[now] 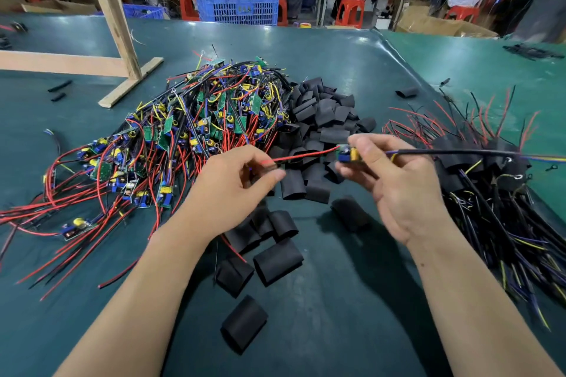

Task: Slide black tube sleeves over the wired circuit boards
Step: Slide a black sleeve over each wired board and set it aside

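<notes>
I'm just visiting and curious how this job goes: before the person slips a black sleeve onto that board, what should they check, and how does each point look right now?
1. Board held firmly: ok. The right hand pinches the circuit board at the fingertips.
2. Red wire under control: ok. The left hand pinches the red wire running from the board.
3. Sleeve in hand: not ok. Neither hand holds one yet.
4. Sleeves within reach: ok. Loose black sleeves lie on the green mat just below the hands.
5. Sleeve mouth open enough: cannot tell. The nearby ones look flattened.
6. Board's black cable free of the finished pile: cannot tell.
</notes>
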Available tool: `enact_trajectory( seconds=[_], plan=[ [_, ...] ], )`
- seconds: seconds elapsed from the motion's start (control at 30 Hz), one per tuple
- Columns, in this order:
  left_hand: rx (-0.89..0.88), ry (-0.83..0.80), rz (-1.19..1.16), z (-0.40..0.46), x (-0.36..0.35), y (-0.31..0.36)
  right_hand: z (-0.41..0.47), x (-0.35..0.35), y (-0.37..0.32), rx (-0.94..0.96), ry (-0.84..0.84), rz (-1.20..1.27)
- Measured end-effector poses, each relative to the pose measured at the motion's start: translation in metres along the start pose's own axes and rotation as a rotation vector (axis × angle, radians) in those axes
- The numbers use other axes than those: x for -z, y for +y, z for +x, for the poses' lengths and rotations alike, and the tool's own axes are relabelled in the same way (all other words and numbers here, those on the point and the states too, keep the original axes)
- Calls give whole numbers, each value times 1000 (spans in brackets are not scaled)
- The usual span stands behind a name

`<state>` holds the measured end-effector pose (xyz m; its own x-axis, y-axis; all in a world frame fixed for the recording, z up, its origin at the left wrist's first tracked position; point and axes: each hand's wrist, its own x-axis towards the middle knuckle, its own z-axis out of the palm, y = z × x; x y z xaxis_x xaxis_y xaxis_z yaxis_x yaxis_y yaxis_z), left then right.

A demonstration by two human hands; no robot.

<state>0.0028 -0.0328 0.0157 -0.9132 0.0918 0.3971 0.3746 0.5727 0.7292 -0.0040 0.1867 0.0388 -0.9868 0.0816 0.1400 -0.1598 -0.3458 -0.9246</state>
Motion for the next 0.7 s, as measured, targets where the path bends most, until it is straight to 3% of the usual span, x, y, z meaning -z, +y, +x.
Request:
enact_trajectory(
  seconds=[0.1, 0.23, 0.33, 0.43, 0.6, 0.7],
  plan=[
    [33, -185, 196, -1, 13, -6, 6, 8, -6, 91, 139, 67],
    [-12, -544, 75, -8, 14, 5, 8, 11, -7, 48, 145, 175],
    [-23, -647, 111, -9, 7, 6, 8, 11, -5, 18, 113, 204],
    [-92, -579, 189, -6, 4, 5, 7, 12, -6, -8, 96, 194],
    [-133, -320, 357, -3, -3, 0, 7, 15, -8, 1, 135, 186],
    [-217, -169, 308, -3, -7, 5, 8, 15, -7, 15, 138, 163]
  ],
)
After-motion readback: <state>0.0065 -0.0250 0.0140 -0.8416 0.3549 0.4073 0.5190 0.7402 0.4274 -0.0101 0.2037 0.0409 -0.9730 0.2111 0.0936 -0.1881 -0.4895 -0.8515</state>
